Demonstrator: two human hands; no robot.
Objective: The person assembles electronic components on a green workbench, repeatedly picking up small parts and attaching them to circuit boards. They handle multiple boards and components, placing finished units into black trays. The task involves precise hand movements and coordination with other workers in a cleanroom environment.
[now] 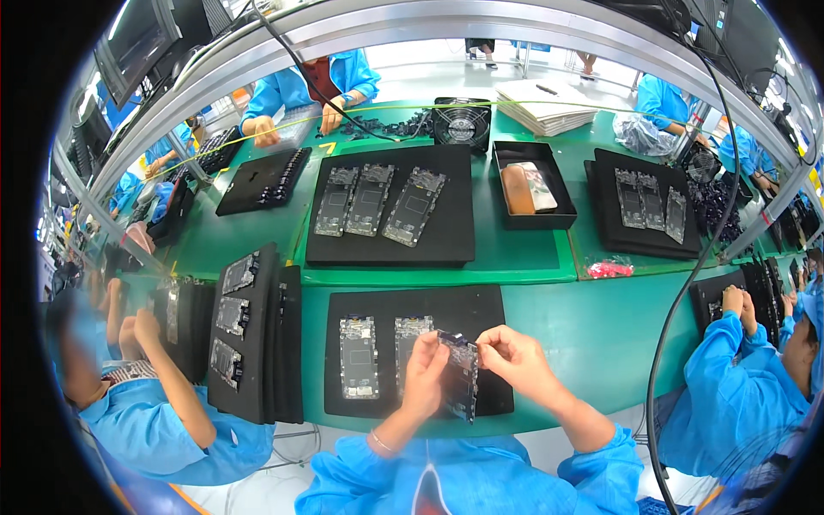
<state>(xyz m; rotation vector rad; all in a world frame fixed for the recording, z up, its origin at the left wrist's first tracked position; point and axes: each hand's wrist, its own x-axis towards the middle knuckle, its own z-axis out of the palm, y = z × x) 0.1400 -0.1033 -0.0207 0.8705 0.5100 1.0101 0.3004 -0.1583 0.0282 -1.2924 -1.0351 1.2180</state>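
Observation:
Tilted up above a black foam pad (335, 335), a dark circuit board (461, 382) is gripped along its left side by my left hand (422, 378). My right hand (519, 365) has its thumb and forefinger pinched at the board's upper right edge; whatever small thing may be between those fingertips is hidden. One more circuit board (359, 356) lies flat on the pad's left part. Another board (410, 330) lies beside it, partly covered by my left hand.
Beyond the pad, three boards rest on a larger black foam stack (390, 253). A black box (534, 219) and a fan (461, 126) stand behind. Foam sheets with boards (232, 315) stand at left. A black cable (665, 360) hangs at right. Co-workers sit on both sides.

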